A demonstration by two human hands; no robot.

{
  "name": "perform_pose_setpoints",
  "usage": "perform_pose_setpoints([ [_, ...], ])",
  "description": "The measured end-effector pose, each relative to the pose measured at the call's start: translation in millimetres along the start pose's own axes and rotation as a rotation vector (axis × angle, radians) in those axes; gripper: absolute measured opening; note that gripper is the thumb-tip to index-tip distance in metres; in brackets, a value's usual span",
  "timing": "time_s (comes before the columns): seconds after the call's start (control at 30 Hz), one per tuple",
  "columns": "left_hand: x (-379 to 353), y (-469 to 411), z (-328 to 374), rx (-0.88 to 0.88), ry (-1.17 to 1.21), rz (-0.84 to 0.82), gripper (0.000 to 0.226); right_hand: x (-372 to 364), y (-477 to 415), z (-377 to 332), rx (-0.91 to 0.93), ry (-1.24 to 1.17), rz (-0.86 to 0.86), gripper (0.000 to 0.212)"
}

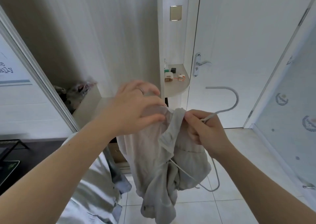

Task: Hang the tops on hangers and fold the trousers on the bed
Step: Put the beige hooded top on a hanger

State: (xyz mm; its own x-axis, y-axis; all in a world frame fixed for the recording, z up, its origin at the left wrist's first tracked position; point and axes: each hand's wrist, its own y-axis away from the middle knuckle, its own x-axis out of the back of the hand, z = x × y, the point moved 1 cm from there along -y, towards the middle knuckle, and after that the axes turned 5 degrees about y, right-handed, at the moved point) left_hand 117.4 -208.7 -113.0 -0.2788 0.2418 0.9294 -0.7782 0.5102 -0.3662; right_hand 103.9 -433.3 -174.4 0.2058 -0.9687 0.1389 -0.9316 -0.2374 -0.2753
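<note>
Threading stage: head view, tops half of the task; one top is partly on its hanger and nothing of the trousers or bed shows.
Task's thing: a thin pale beige-grey fabric top (159, 164) held in mid-air in front of the person, above the white tiled floor (222, 206), just before a white door with a silver lever handle (201, 64).
Hanger: a slim pale-grey clothes hanger (230, 95), its hook clear of the cloth and its lower arm poking out below the bunched fabric.
Left hand (136, 107): fingers spread and fairly straight, laid over the cloth at the top's shoulder; whether the thumb pinches underneath is hidden, so probably pressing rather than gripping.
Right hand (203, 131): fingers curled tight, pinching the hanger's neck together with the edge of the collar.
Pointing: the hook rises up and to the right, its open tip curling back left toward the door.
Hanger's long axis: tilted, from under the left hand down to the exposed lower end at the right; the upper arm is covered by cloth.
Top's long axis: close to vertical, collar at the hands, hem crumpled and hanging toward the floor.
Next move, as I judge it: draw the second shoulder over the exposed arm, level the hanger and let the bunched cloth drop straight.
</note>
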Motion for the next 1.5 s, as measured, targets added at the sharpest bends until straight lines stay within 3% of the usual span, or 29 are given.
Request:
perform_pose_setpoints([
  [0.07,-6.7,0.2,0.8,-0.010,0.080,-0.094,0.047,4.3,-6.2,-3.7,0.039,0.051,-0.007,0.050],
  [0.23,-29.7,3.2,20.9,0.012,0.136,-0.068,0.057,5.2,-20.1,-7.9,0.111,0.106,0.081,0.038],
  [0.57,-55.9,1.2,34.4,0.019,0.184,-0.066,0.052,-14.6,-28.6,-4.7,0.178,0.323,0.030,0.051],
  [0.63,-61.0,1.3,29.1,0.023,0.205,-0.045,0.055,-11.8,-29.2,-1.3,0.168,0.310,0.063,0.049],
  [0.73,-66.8,9.5,10.5,0.130,0.294,0.020,0.057,3.1,-18.6,8.7,0.273,0.397,0.163,0.027],
  [0.83,-64.9,23.1,-1.4,0.234,0.294,0.210,0.043,18.2,5.0,30.5,0.396,0.503,0.243,0.015],
  [0.93,-59.3,34.6,-1.1,0.299,0.315,0.380,0.025,10.0,21.6,59.4,0.181,0.438,-0.003,0.022],
  [1.0,-57.2,37.6,4.5,0.336,0.311,0.448,0.031,-9.5,22.6,74.5,0.012,0.426,-0.227,0.041],
  [1.07,-59.3,37.4,8.8,0.349,0.324,0.485,0.034,-29.1,17.0,81.4,-0.085,0.361,-0.341,0.048],
  [1.2,-65.2,42.1,11.7,0.376,0.358,0.493,0.035,-55.1,12.6,87.7,-0.039,0.326,-0.322,0.011],
  [1.33,-69.4,57.1,-3.5,0.493,0.348,0.498,0.032,-65.5,35.8,96.2,0.014,0.276,-0.277,0.026],
  [1.5,-77.9,72.8,-16.0,0.555,0.351,0.497,0.033,-62.9,51.7,114.0,-0.110,0.327,-0.503,0.036],
])
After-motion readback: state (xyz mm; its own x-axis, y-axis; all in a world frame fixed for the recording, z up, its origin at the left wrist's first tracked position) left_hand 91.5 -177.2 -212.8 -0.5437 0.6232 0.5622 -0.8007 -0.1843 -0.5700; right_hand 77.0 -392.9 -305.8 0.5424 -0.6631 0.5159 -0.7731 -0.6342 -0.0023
